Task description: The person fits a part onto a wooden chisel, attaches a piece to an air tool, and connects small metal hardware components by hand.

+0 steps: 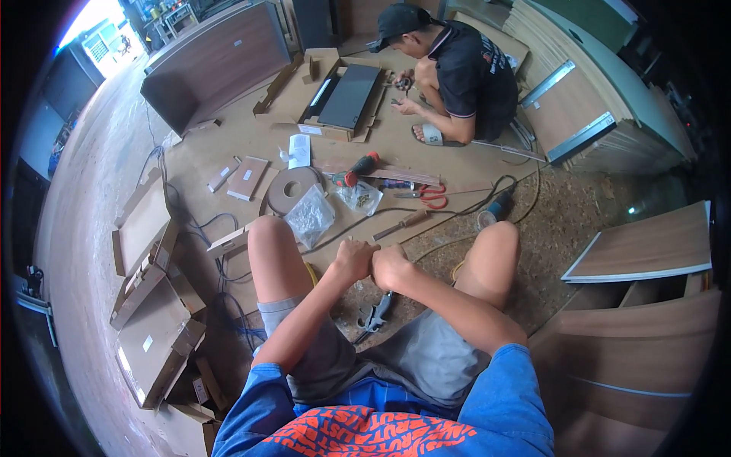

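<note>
My left hand point(354, 259) and my right hand point(390, 266) meet between my knees, knuckles close together. Both are closed; whatever the fingers hold, if anything, is hidden. Beneath them, a grey air blow gun point(375, 312) lies on the floor. Just beyond my hands is a wooden-handled chisel point(403, 225), with red-handled scissors point(434, 196) farther out. A clear plastic bag point(311, 217) rests beyond my left knee, near a brown roll of edge banding point(293, 189). Another clear bag point(359, 196) with small pieces sits by a red and black power drill point(355, 170).
A co-worker point(472, 76) squats at the far right beside an open carton with a dark panel point(350, 95). Cardboard boxes point(152, 335) stack up at my left. Cables point(217, 228) cross the floor. A small power tool point(496, 209) lies beyond my right knee; wood panels point(640, 244) stand right.
</note>
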A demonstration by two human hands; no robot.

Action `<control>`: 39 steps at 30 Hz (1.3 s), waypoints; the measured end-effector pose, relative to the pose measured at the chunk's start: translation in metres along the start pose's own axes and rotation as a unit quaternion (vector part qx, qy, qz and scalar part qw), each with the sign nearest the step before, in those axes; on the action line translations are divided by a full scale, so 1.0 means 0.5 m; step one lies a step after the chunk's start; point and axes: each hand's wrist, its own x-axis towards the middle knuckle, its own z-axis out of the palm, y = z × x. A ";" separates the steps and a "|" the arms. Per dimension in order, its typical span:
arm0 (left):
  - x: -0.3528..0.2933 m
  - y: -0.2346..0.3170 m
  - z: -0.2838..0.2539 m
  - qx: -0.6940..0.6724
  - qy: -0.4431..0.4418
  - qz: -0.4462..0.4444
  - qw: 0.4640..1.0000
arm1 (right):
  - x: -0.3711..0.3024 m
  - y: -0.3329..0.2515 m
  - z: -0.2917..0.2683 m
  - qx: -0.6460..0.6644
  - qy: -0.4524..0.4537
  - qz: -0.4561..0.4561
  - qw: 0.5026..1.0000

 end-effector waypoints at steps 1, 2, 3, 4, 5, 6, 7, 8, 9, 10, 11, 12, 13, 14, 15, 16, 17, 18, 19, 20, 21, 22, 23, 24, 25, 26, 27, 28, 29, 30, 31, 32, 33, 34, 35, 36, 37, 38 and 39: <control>0.000 0.002 0.002 0.007 -0.008 -0.003 1.000 | 0.000 -0.001 0.002 0.000 0.000 0.000 1.000; 0.000 0.003 0.003 0.013 -0.015 -0.006 1.000 | 0.000 -0.002 0.006 0.002 0.004 -0.002 1.000; -0.002 0.003 0.005 0.013 -0.015 -0.006 1.000 | 0.000 -0.003 0.010 0.004 0.009 -0.004 1.000; -0.004 0.002 0.006 0.014 -0.012 -0.001 1.000 | 0.000 -0.005 0.012 0.004 0.009 -0.004 1.000; -0.006 0.002 0.007 0.015 -0.009 0.003 1.000 | -0.001 -0.006 0.013 0.001 0.011 -0.006 1.000; -0.007 0.000 0.011 0.015 -0.008 0.002 1.000 | 0.000 -0.007 0.013 -0.002 0.012 -0.009 1.000; -0.008 -0.002 0.014 0.012 -0.005 0.002 1.000 | 0.000 -0.008 0.013 -0.003 0.013 -0.010 1.000; -0.008 -0.004 0.016 0.009 -0.002 0.002 1.000 | 0.001 -0.009 0.013 0.006 0.009 -0.008 1.000; -0.009 -0.006 0.017 0.009 -0.001 0.000 1.000 | 0.002 -0.011 0.012 0.014 0.005 -0.007 1.000; -0.011 -0.006 0.015 0.012 -0.007 -0.002 1.000 | 0.002 -0.012 0.011 0.014 0.006 -0.008 1.000; -0.012 -0.005 0.013 0.015 -0.014 -0.003 1.000 | 0.003 -0.013 0.011 0.017 0.006 -0.008 1.000; -0.013 -0.005 0.013 0.014 -0.014 -0.004 1.000 | 0.003 -0.015 0.011 0.021 0.006 -0.008 1.000; -0.014 -0.005 0.015 0.018 -0.017 -0.007 1.000 | 0.003 -0.017 0.011 0.020 0.006 -0.009 1.000; -0.015 -0.006 0.016 0.021 -0.020 -0.010 1.000 | 0.002 -0.018 0.011 0.021 0.012 -0.004 1.000; -0.017 -0.006 0.018 0.021 -0.020 -0.011 1.000 | 0.002 -0.020 0.012 0.022 0.017 0.000 1.000; -0.018 -0.007 0.020 0.019 -0.011 -0.007 1.000 | 0.002 -0.021 0.011 0.022 0.017 -0.001 1.000; -0.019 -0.008 0.023 0.017 -0.003 -0.004 1.000 | 0.002 -0.021 0.009 0.023 0.011 -0.002 1.000; -0.019 -0.010 0.026 0.017 -0.003 -0.005 1.000 | 0.002 -0.021 0.009 0.023 0.005 -0.003 1.000; -0.019 -0.010 0.027 0.015 -0.003 -0.005 1.000 | 0.003 -0.020 0.012 0.023 0.005 -0.003 1.000; -0.018 -0.011 0.029 0.014 -0.003 -0.005 1.000 | 0.006 -0.019 0.017 0.019 0.011 -0.009 1.000; -0.018 -0.013 0.032 0.014 -0.003 -0.005 1.000 | 0.008 -0.018 0.020 0.015 0.018 -0.014 1.000; -0.019 -0.012 0.029 0.015 -0.001 -0.005 1.000 | 0.010 -0.018 0.021 0.015 0.017 -0.015 1.000; -0.020 -0.011 0.027 0.016 0.001 -0.004 1.000 | 0.012 -0.018 0.021 0.021 0.013 -0.014 1.000; -0.019 -0.009 0.024 0.015 0.001 -0.004 1.000 | 0.014 -0.017 0.022 0.027 0.009 -0.012 1.000; -0.019 -0.009 0.021 0.018 -0.002 -0.007 1.000 | 0.013 -0.018 0.018 0.026 0.009 -0.014 1.000; -0.019 -0.008 0.018 0.021 -0.005 -0.010 1.000 | 0.009 -0.018 0.013 0.025 0.011 -0.016 0.999; -0.020 -0.007 0.016 0.020 -0.006 -0.012 1.000 | 0.006 -0.018 0.010 0.023 0.014 -0.019 0.999; -0.020 -0.005 0.012 0.018 -0.012 -0.012 1.000 | 0.006 -0.017 0.011 0.023 0.014 -0.020 0.999; -0.021 -0.002 0.008 0.016 -0.019 -0.012 1.000 | 0.007 -0.016 0.013 0.022 0.016 -0.019 0.999; -0.021 0.000 0.004 0.016 -0.018 -0.012 1.000 | 0.007 -0.016 0.014 0.022 0.018 -0.019 0.999; -0.022 0.004 -0.005 0.010 -0.027 -0.014 0.999 | 0.005 -0.015 0.014 0.022 0.018 -0.019 0.999; -0.023 0.006 -0.009 0.004 -0.037 -0.015 0.999 | 0.002 -0.014 0.015 0.024 0.020 -0.016 0.999; -0.020 0.005 -0.006 0.004 -0.037 -0.016 0.999 | 0.001 -0.014 0.015 0.027 0.022 -0.013 0.999; -0.021 0.003 -0.003 0.007 -0.034 -0.015 0.999 | 0.002 -0.016 0.014 0.027 0.022 -0.015 0.999; -0.022 0.001 0.000 0.009 -0.031 -0.015 0.999 | 0.004 -0.017 0.013 0.027 0.016 -0.017 0.999; -0.024 -0.001 0.004 0.009 -0.032 -0.016 0.999 | 0.006 -0.018 0.013 0.027 0.009 -0.019 0.999; -0.023 -0.002 0.006 0.011 -0.027 -0.015 0.999 | 0.007 -0.019 0.014 0.028 0.009 -0.019 0.999; -0.023 -0.003 0.008 0.012 -0.023 -0.013 1.000 | 0.009 -0.019 0.016 0.031 0.015 -0.018 0.999; -0.023 -0.004 0.011 0.012 -0.024 -0.014 1.000 | 0.011 -0.020 0.019 0.034 0.022 -0.017 0.999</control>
